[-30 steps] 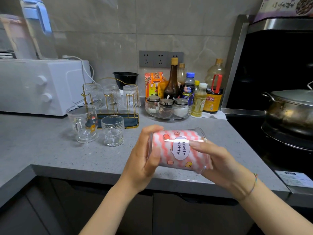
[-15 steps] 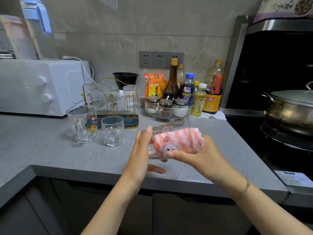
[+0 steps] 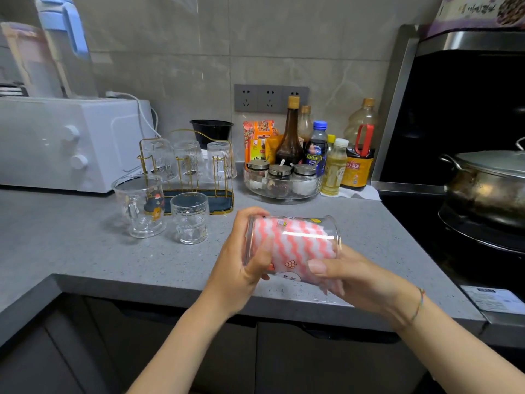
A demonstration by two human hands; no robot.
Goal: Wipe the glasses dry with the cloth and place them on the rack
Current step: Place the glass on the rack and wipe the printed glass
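With the left hand (image 3: 241, 265) gripping the glass (image 3: 333, 237) by its base, the right hand (image 3: 363, 282), pinching the cloth (image 3: 292, 248) stuffed inside the glass, should twist it firmly against the inner wall.

In front of the rack (image 3: 221, 204), a left hand (image 3: 241, 268) is gripping a sideways glass (image 3: 287, 273). A right hand (image 3: 358, 282) is holding a cloth (image 3: 295, 243) inside.

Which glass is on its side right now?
The printed glass gripped sideways in the left hand, pink-striped cloth stuffed inside. The mug and small tumbler stand upright; three on the rack are upside down.
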